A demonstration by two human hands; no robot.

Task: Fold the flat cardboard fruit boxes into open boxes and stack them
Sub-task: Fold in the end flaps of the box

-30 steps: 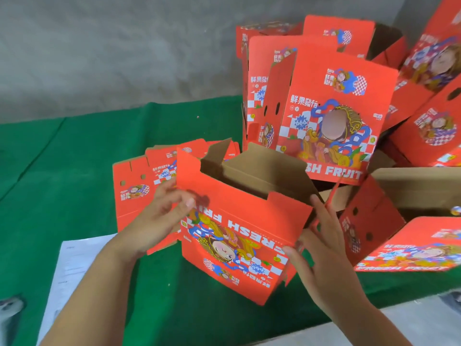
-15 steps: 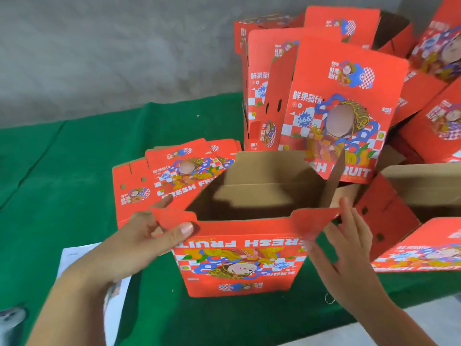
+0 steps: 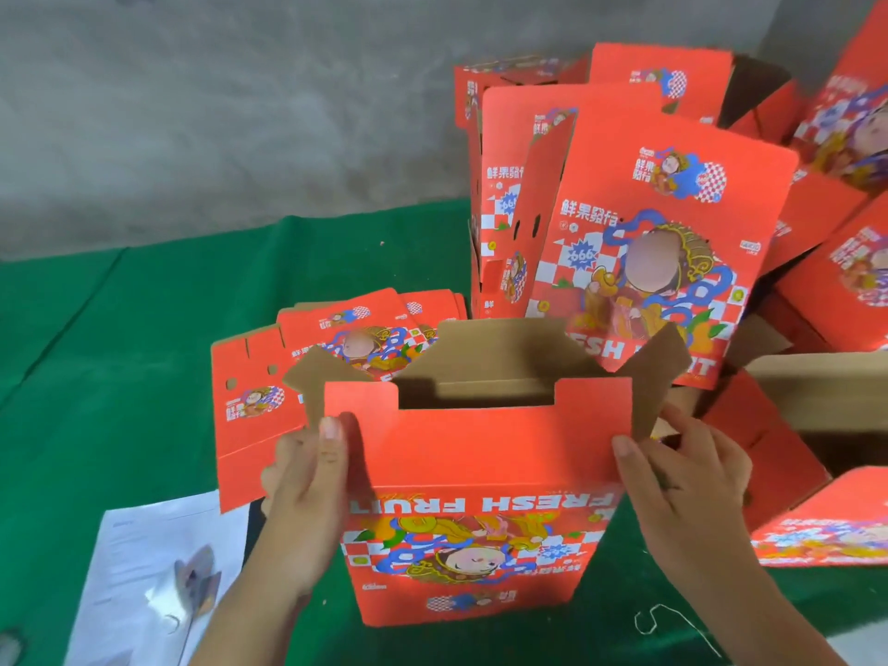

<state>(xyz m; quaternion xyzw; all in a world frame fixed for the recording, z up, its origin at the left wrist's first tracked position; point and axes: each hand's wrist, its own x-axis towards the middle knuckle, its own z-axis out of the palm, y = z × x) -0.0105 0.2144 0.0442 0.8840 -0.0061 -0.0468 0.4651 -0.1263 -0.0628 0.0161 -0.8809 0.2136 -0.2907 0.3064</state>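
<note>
Green cloth covers the worktop (image 3: 120,358) below a grey wall. At far left lies a printed sheet (image 3: 158,574), then the flat boxes (image 3: 254,406) waiting behind my left hand (image 3: 302,492), whose grip pinches the left edge of the upright box (image 3: 480,473), thumb on its red front. My right hand (image 3: 687,487) pinches the right edge the same way. Finished boxes (image 3: 663,223) crowd behind and to the right. The box stands in front of me, mouth up, print upside down to me, long axis running left to right. I judge its loose side flaps could catch the leaning boxes behind, or uneven squeezing could skew it.
</note>
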